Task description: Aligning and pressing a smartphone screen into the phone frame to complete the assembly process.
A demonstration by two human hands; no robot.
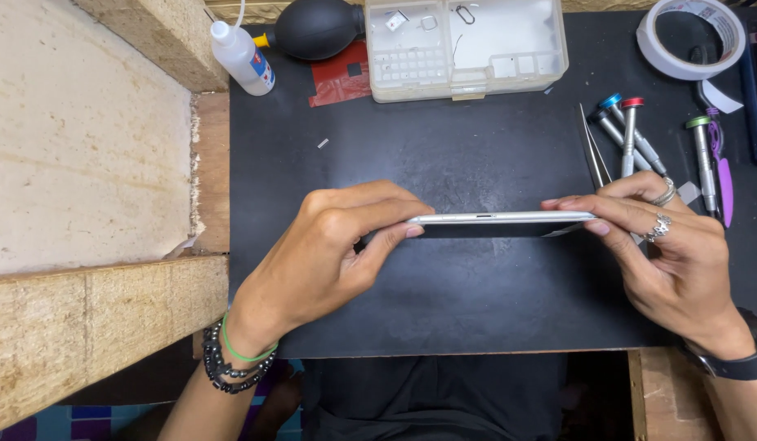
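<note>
You hold the thin white phone (501, 218) edge-up between both sets of fingers, left hand (329, 253) and right hand (672, 261) each pinching an end above the black mat (444, 147). Likely stiff, slick, fragile; grip the edges. Screwdrivers (631, 135) and tweezers (592, 151) lie just beyond your right fingers.

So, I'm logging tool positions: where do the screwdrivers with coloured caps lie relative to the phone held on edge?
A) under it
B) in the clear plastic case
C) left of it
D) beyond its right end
D: the screwdrivers lie on the black mat past the right hand, beyond the right end of the phone.
</note>
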